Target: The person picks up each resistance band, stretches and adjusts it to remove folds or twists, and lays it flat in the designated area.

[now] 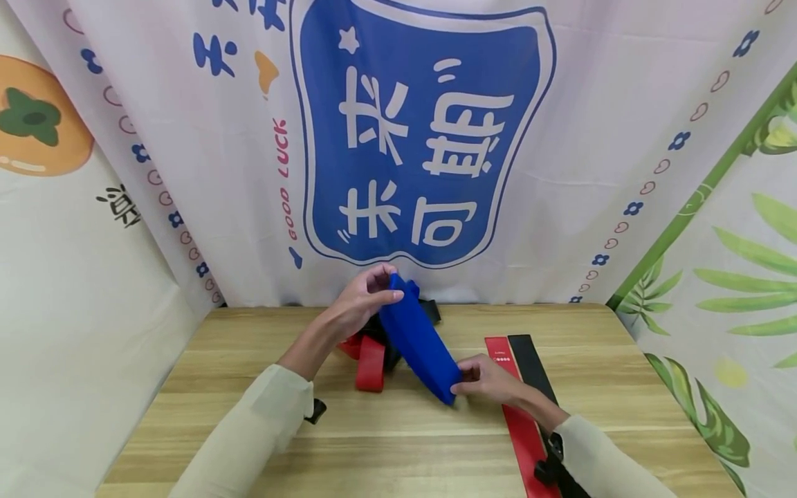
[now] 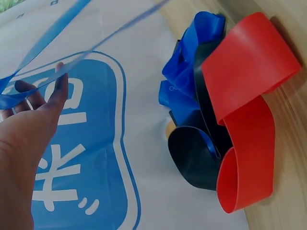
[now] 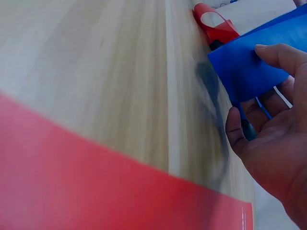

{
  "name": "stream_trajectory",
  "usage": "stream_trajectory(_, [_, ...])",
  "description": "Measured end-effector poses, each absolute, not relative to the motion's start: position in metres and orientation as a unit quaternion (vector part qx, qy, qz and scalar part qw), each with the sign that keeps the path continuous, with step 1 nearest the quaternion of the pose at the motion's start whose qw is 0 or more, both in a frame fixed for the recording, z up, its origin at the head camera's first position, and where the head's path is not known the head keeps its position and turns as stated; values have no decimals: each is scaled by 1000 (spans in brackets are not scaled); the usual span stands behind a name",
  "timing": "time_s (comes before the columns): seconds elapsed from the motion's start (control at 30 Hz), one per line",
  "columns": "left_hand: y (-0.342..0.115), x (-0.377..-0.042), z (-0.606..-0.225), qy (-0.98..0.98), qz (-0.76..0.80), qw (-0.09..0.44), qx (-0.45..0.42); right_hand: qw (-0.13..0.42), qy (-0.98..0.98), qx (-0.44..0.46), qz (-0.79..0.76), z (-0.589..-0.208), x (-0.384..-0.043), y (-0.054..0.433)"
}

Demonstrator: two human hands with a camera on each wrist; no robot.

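A blue resistance band is stretched at a slant above the table, its upper end to the left. My left hand pinches that upper end between thumb and fingers. At the lower right end, my right hand grips the band; in the right wrist view its thumb lies over the blue band with the fingers beneath. Behind the held band sits a loose heap, where the left wrist view shows a red band, a black band and another blue band curled together.
On the right of the wooden table, a red band and a black band lie flat side by side under my right forearm. A printed white cloth hangs along the table's back edge.
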State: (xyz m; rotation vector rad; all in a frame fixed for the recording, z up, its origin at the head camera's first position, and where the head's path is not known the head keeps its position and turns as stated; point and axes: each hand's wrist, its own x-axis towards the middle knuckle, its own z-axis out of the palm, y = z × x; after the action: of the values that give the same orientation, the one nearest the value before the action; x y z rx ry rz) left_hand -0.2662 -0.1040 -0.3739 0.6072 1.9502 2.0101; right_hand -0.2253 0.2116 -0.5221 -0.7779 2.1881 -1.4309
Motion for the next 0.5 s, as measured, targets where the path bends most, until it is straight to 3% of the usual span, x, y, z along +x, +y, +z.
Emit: stream_trajectory(0.5, [-116, -275, -384, 655, 714, 132, 210, 183, 808, -268, -492, -519, -211, 234])
